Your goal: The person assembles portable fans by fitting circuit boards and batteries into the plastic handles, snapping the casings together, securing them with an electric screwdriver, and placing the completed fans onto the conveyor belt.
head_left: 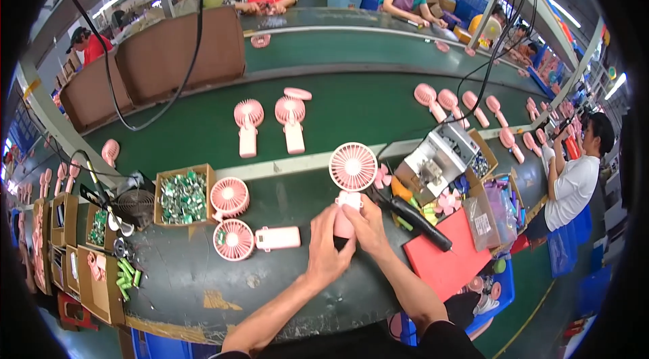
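Head view: pink handheld fan (pixel 353 168) is held in both hands above the bench (pixel 263 291), between its middle and its far edge; fan head points away from the body, handle toward it. Handle is gripped from the left by the left hand (pixel 327 245), fingers curled along its side. Handle is pinched from the right by the right hand (pixel 369 225), thumb laid near its top; exact finger contact behind the handle is hidden. Left of the hands, a round pink fan head (pixel 230 197) is placed near the far edge, with a second fan (pixel 234 240) lying just nearer, handle toward the left hand. Green circuit boards (pixel 183 198) are heaped in a box (pixel 210 178) at the far edge. Green cylinders (pixel 126 276) are piled by the left end. To the right, a red sheet (pixel 447 247) is laid toward the right end, its left part overlapped by a black tool (pixel 420 224); a metal machine (pixel 439 159) is stood at the far edge. Beyond that edge, two pink fans (pixel 248 129) (pixel 291 124) are carried by the green belt (pixel 365 109).
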Motion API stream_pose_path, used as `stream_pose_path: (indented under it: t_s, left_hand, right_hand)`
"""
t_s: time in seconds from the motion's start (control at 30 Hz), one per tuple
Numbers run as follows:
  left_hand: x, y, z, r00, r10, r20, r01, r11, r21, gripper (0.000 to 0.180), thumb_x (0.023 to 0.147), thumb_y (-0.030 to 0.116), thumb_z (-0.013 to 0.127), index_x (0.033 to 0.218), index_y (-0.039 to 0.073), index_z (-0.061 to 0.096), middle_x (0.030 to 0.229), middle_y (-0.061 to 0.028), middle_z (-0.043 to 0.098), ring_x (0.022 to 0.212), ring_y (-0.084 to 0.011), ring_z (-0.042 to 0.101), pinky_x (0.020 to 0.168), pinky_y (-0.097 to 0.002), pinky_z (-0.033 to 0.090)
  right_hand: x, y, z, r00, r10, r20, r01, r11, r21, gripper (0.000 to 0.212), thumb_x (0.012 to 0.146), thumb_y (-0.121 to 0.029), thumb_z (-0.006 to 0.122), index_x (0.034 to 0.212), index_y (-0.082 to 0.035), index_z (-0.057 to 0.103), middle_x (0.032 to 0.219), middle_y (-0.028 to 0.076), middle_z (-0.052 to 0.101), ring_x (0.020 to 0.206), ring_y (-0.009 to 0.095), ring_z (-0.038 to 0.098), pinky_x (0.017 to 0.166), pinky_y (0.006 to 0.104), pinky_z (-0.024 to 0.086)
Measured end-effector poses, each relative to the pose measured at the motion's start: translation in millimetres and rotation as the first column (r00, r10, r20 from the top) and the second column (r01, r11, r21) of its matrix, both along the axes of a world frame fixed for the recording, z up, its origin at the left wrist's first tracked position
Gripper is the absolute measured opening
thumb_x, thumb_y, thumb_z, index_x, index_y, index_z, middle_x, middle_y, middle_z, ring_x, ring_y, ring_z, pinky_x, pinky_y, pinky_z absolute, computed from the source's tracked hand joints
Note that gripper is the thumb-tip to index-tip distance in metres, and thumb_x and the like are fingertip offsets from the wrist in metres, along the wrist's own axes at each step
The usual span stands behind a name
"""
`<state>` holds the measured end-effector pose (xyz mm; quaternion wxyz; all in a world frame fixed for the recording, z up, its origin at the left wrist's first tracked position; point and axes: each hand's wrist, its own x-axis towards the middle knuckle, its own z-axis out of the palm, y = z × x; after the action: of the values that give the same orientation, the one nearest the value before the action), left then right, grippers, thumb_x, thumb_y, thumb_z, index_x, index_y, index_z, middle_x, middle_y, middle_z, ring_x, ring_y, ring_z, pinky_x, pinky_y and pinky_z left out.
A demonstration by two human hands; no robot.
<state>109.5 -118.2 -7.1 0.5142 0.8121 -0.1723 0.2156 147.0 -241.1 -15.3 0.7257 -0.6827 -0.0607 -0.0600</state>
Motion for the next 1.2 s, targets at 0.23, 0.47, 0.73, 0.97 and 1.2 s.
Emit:
stream_pose_path:
  t_s: [0.23, 0.47, 0.73, 0.97, 1.2]
  left_hand:
    - [-17.5, 21.1, -31.5, 0.963, -0.122, -0.241, 0.079, 0.98, -0.182, 0.051, 0.078, 0.0, 0.069, 0.125, -0.001, 0.049, 0.102, -0.015, 0.06, 0.087, -0.0263, 0.06, 0.076, -0.0336, 0.05]
    - [-7.8, 16.0, -34.4, 0.943, -0.151, -0.297, 0.076, 0.966, -0.248, 0.04, 0.08, -0.001, 0.067, 0.118, -0.002, 0.055, 0.092, -0.0116, 0.062, 0.078, -0.0204, 0.062, 0.073, -0.0312, 0.052]
    - [-12.1, 22.6, -38.7, 0.948, -0.144, -0.285, 0.058, 0.955, -0.289, 0.034, 0.081, -0.002, 0.066, 0.114, -0.004, 0.056, 0.085, -0.0115, 0.064, 0.074, -0.0204, 0.065, 0.07, -0.0314, 0.053]
    - [-15.3, 24.8, -39.4, 0.945, -0.161, -0.285, 0.075, 0.954, -0.291, 0.035, 0.082, -0.001, 0.065, 0.116, -0.003, 0.056, 0.087, -0.0124, 0.066, 0.077, -0.0208, 0.067, 0.072, -0.0318, 0.054]
    - [-11.2, 21.0, -39.8, 0.929, -0.169, -0.33, 0.058, 0.945, -0.322, 0.033, 0.082, 0.0, 0.066, 0.114, -0.003, 0.058, 0.086, -0.0101, 0.068, 0.078, -0.0169, 0.067, 0.073, -0.0289, 0.053]
  right_hand:
    - [11.6, -8.2, 19.0, 0.996, 0.039, -0.084, -0.028, 0.992, 0.127, 0.021, 0.094, -0.01, 0.05, 0.111, 0.002, 0.051, 0.091, 0.012, 0.065, 0.066, 0.015, 0.063, 0.058, 0.0272, 0.053]
    - [19.3, -7.4, 26.7, 0.999, -0.005, -0.037, 0.008, 0.998, 0.065, 0.021, 0.092, -0.01, 0.051, 0.11, 0.002, 0.051, 0.091, 0.014, 0.066, 0.066, 0.016, 0.064, 0.058, 0.0273, 0.053]
    - [47.6, 2.1, 20.0, 0.986, 0.05, -0.156, -0.004, 0.959, 0.282, 0.021, 0.093, -0.014, 0.054, 0.108, 0.0, 0.052, 0.086, 0.014, 0.065, 0.061, 0.019, 0.063, 0.052, 0.0309, 0.053]
    - [197.4, -29.8, 25.9, 0.93, -0.065, -0.361, 0.134, 0.976, 0.17, 0.032, 0.085, -0.015, 0.063, 0.111, 0.002, 0.055, 0.091, 0.015, 0.063, 0.077, 0.025, 0.065, 0.063, 0.0347, 0.055]
    - [243.5, -54.0, 23.1, 0.925, -0.225, 0.308, 0.367, 0.308, -0.878, 0.049, 0.075, -0.004, 0.06, 0.124, -0.001, 0.053, 0.119, 0.024, 0.054, 0.108, 0.044, 0.055, 0.092, 0.0469, 0.048]
